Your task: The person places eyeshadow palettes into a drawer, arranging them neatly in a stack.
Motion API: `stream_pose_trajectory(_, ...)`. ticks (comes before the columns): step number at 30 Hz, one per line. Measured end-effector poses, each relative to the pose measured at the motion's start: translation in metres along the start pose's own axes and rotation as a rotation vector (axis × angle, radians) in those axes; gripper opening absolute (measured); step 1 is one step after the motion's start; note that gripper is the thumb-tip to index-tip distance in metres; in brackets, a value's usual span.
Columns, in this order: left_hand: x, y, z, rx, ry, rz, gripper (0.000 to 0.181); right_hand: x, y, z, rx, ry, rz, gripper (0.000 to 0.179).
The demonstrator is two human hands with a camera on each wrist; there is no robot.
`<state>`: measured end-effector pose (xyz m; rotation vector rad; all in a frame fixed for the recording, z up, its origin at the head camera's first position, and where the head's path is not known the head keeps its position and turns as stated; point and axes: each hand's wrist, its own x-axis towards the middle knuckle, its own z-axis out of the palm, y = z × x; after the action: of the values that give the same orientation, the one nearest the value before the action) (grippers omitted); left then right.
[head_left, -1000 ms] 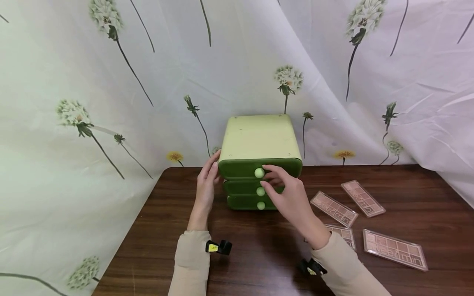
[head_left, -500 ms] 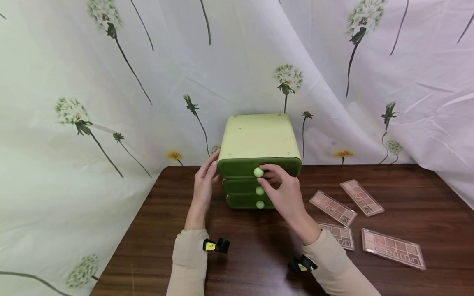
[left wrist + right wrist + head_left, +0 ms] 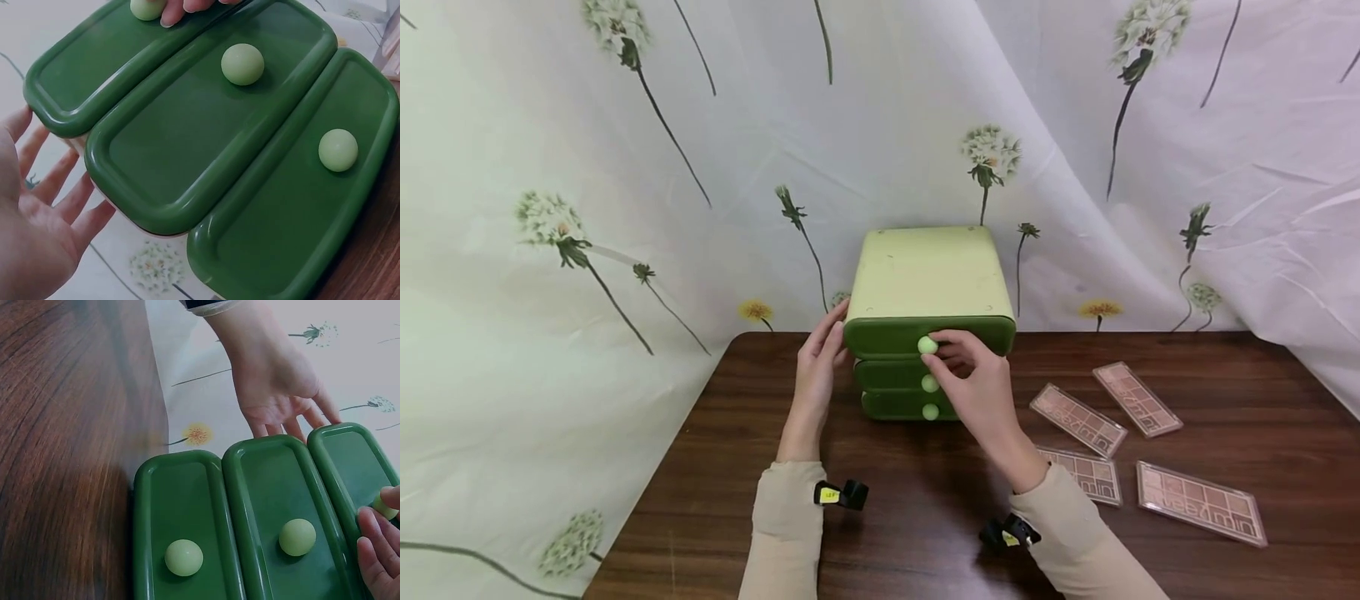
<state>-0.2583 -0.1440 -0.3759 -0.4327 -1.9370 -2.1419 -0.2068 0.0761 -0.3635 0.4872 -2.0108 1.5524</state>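
A small three-drawer cabinet (image 3: 932, 271) has a pale yellow-green top and dark green fronts, each with a round light green knob. My right hand (image 3: 985, 392) pinches the top drawer's knob (image 3: 927, 344) between thumb and index finger. In the right wrist view, its fingers (image 3: 375, 544) show at the right edge around that knob. Against the cabinet's left side lies my left hand (image 3: 816, 375), fingers extended and thumb near the top drawer's corner. The left wrist view shows this hand (image 3: 37, 231) spread along the side. The middle knob (image 3: 242, 64) and bottom knob (image 3: 338, 150) are untouched.
Several flat makeup palettes lie to the right, among them one nearest the front (image 3: 1201, 502) and one at the back (image 3: 1138, 399). My right forearm partly covers another palette (image 3: 1086, 477). A dandelion-print cloth (image 3: 700, 167) hangs behind the dark wooden table (image 3: 715, 500).
My right thumb and index finger have come together on the top knob, from a wider gap a second ago. The left hand stays at the cabinet's side, and the drawers look unmoved.
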Motion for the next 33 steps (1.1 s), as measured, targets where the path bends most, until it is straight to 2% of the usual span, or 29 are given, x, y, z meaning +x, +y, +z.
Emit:
stream_pose_trajectory(7, 0.001, 0.001, 0.002, -0.003, 0.016, -0.009, 0.044, -0.001, -0.001, 0.000, -0.029, 0.009, -0.026, 0.023)
stream_pose_trajectory(15, 0.001, 0.001, 0.000, 0.005, -0.011, -0.011, 0.044, -0.008, -0.007, -0.004, -0.072, 0.000, -0.059, 0.024)
stream_pose_trajectory(24, 0.000, 0.003, -0.003, 0.041, -0.005, -0.040, 0.044, -0.015, -0.011, -0.005, -0.094, -0.019, -0.099, 0.025)
stream_pose_trajectory(33, 0.000, 0.003, -0.002, 0.038, -0.004, -0.040, 0.044, -0.019, -0.010, -0.005, -0.097, -0.009, -0.125, 0.027)
